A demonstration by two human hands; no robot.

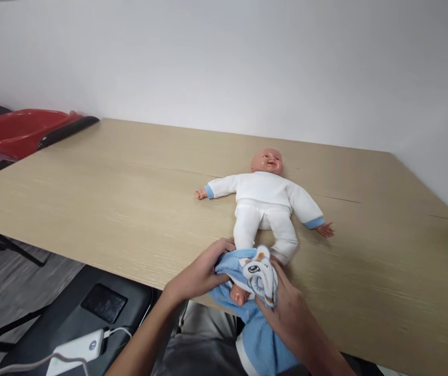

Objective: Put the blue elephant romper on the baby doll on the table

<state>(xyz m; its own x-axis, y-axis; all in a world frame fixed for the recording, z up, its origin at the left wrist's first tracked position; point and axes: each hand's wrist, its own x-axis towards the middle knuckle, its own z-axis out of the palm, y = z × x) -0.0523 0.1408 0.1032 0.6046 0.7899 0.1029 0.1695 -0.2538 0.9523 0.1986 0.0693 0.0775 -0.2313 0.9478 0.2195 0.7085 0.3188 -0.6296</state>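
A baby doll (263, 190) lies on its back on the table, its head away from me and its arms spread. It wears a white top and white pants, with blue cuffs on the sleeves. A blue baby garment (263, 331) with white trim and an embroidered animal face is bunched around the doll's lower legs. My left hand (208, 266) grips the cloth on the left, and my right hand (286, 300) grips it beside the animal face. One bare doll foot (239, 295) shows between folds of the cloth; the other is hidden. Part of the garment hangs over the table's front edge.
The wooden table (129, 183) reaches back to a white wall (208, 62). On a black chair (67, 297) at the lower left lie a phone (104, 303) and a white power bank (77, 351) with a cable. A red plastic tub (23, 130) stands beyond the table's left end.
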